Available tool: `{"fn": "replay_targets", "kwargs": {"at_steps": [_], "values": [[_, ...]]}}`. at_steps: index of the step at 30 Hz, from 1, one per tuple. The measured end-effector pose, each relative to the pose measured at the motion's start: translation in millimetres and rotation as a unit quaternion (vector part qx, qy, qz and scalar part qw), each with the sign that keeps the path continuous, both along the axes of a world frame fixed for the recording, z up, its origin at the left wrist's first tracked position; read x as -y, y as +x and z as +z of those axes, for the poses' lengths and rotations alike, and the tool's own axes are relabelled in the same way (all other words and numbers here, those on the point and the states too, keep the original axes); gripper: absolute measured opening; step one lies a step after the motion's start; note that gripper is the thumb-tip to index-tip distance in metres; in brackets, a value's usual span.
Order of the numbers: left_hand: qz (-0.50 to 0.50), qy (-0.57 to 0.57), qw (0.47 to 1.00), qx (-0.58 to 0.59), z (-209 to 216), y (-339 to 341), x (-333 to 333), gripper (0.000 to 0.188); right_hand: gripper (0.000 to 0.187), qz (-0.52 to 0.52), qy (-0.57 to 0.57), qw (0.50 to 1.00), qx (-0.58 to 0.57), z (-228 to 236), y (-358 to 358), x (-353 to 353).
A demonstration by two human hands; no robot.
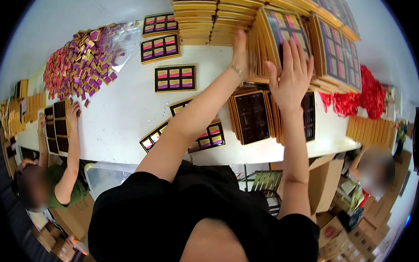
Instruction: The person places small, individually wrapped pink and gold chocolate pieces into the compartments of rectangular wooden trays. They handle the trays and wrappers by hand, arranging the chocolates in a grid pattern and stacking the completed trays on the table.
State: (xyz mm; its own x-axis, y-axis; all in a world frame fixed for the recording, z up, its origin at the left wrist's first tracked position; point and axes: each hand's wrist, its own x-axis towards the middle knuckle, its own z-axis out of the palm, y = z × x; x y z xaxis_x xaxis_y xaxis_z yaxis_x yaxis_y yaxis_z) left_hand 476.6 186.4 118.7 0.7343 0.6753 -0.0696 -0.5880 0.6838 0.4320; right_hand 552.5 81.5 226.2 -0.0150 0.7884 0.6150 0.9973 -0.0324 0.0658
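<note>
My right hand lies with fingers stretched over the front of a tall stack of gold-edged boxes, whose top box shows pink, yellow and purple pieces in dark compartments. Against the left side of this stack, my left hand is held upright and flat, seen edge-on. Below my hands sit stacks of gold-edged trays with dark compartments. Under and beside my left forearm, several filled boxes lie at angles, partly hidden by the arm. Another filled box lies flat on the white table.
High stacks of boxes line the far side, with another stack at right. A heap of small wrapped pieces covers the far left. Red shiny material lies at right. A co-worker's hands touch dark trays at left.
</note>
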Motion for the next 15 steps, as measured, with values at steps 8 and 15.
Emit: {"fn": "replay_targets", "kwargs": {"at_steps": [8,15], "values": [[0.049,-0.25,0.957,-0.14,-48.9,-5.4,23.9,0.067,0.025,0.003,0.235,0.972,-0.013,-33.2,-4.7,-27.6],[-0.072,-0.344,0.935,-0.043,-17.8,-45.5,5.2,0.074,0.025,0.012,0.226,0.974,-0.029,-36.6,-6.4,-29.6]]}}
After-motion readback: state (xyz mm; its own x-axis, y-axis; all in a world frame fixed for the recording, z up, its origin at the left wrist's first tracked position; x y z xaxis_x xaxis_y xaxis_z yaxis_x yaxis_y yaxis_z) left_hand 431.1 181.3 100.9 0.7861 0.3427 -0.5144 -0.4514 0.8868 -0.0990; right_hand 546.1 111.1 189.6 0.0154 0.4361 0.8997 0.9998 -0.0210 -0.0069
